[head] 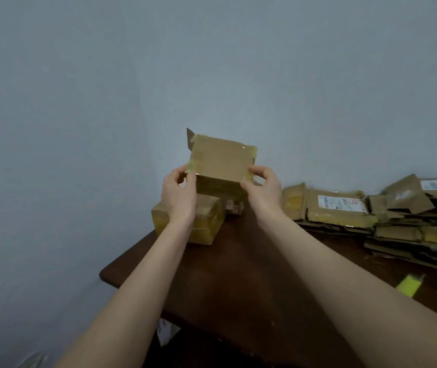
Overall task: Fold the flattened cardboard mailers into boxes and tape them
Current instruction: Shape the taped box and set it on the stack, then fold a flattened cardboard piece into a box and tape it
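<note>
While tight in left hand (179, 193) and right hand (262, 191), a tape-cornered cardboard box (220, 160).

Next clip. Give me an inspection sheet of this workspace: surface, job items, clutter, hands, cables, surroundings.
Surface: dark brown wooden table.
Job's things: held box, shiny tape at its corners, one flap sticking up at its far left; taped box standing on the table's far left corner; flattened mailers piled along the right side.
Clutter: yellow-green object near the right edge, too blurred to identify.
Hands: left hand and right hand each grip a near corner of the held box, which is raised off the table.
Cables: nothing seen.
Surroundings: plain pale wall behind the table.
</note>
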A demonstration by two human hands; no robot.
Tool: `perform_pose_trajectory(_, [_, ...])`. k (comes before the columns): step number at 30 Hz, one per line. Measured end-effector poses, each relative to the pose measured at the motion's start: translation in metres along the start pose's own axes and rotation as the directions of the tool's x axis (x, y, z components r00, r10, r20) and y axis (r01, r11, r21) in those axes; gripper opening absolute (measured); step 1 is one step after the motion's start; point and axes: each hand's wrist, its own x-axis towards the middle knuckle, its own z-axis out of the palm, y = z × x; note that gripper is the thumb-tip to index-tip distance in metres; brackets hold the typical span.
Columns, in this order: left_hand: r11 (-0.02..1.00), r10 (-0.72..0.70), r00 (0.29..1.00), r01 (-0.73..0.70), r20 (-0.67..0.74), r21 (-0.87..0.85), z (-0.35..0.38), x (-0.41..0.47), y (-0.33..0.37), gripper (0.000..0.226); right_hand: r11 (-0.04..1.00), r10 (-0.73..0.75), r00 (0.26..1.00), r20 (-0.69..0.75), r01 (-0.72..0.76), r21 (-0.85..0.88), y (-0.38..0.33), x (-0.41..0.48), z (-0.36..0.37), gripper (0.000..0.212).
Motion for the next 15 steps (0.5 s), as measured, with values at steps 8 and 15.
perform_pose_trajectory(8, [0.968, -0.113, 0.993, 0.101, 0.042, 0.231, -0.024, 0.058, -0.055, 0.041, 0.971, 0.065, 0.914, 0.4, 0.035, -0.237, 0.02, 0.014, 0.087, 0.056])
perform_pose_trajectory(15, [0.889, 0.169, 0.985, -0.166, 0.031, 0.427, 0.013, 0.026, -0.042, 0.049, 0.951, 0.012, 0.966, 0.259, 0.069, -0.302, 0.033, 0.027, 0.069, 0.05])
